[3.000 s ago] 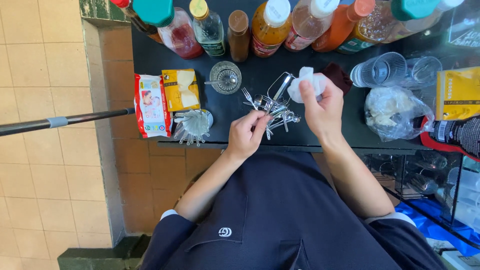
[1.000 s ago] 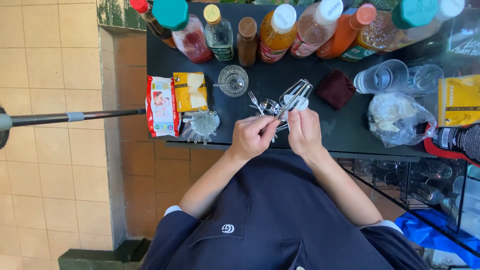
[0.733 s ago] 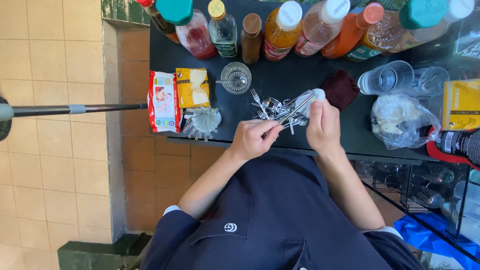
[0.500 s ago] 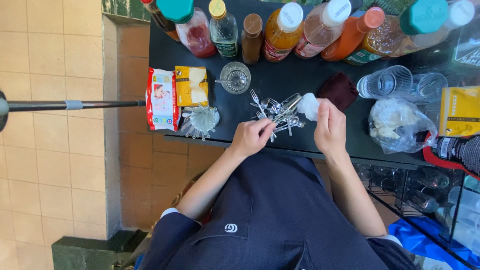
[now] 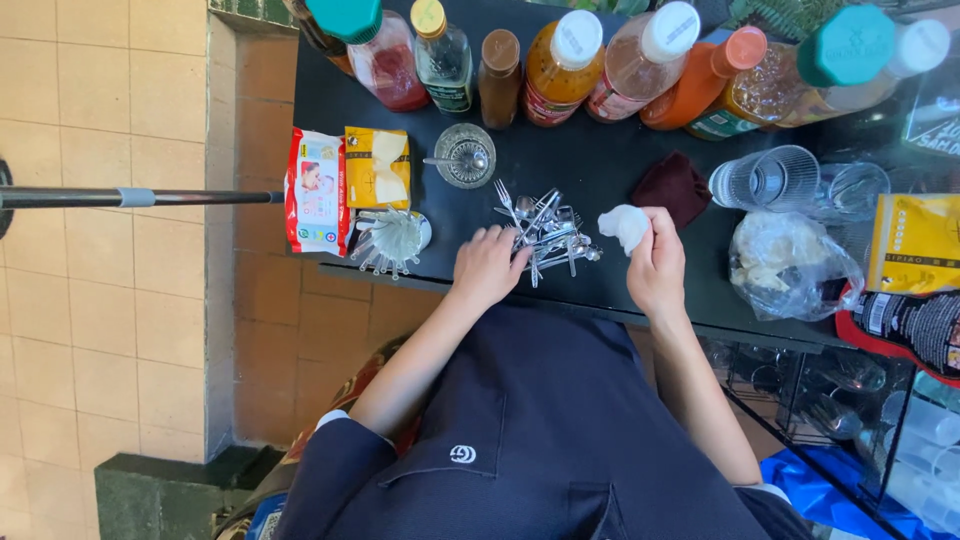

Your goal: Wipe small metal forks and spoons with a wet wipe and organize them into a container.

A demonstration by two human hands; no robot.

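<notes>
Seen from overhead at a black counter: left hand lying knuckles up, fingers loosely curled with their tips reaching into a heap of steel forks and spoons, whether any piece is actually pinched impossible to tell. Right hand at about three o'clock of the heap, closed around a crumpled white tissue, the wad poking out above the thumb and sitting just beside the spoon handles. Heap spread near the counter's front edge, tines pointing toward eleven o'clock. At one o'clock of the tissue, a dark maroon cloth, touching or nearly touching the right-hand fingers. At eleven o'clock of the heap, a small cut-glass dish with a spoon in it. At nine o'clock, a clear plastic holder of upright utensils, then a yellow packet and a red-and-white wet-wipe pack side by side. At three o'clock beyond the right hand, a ribbed clear tumbler on its side, a knotted clear plastic bag and a yellow box. Along twelve o'clock, a row of sauce and condiment bottles, caps white, orange, teal and brown. Below, dark navy uniform sleeves and lap.
</notes>
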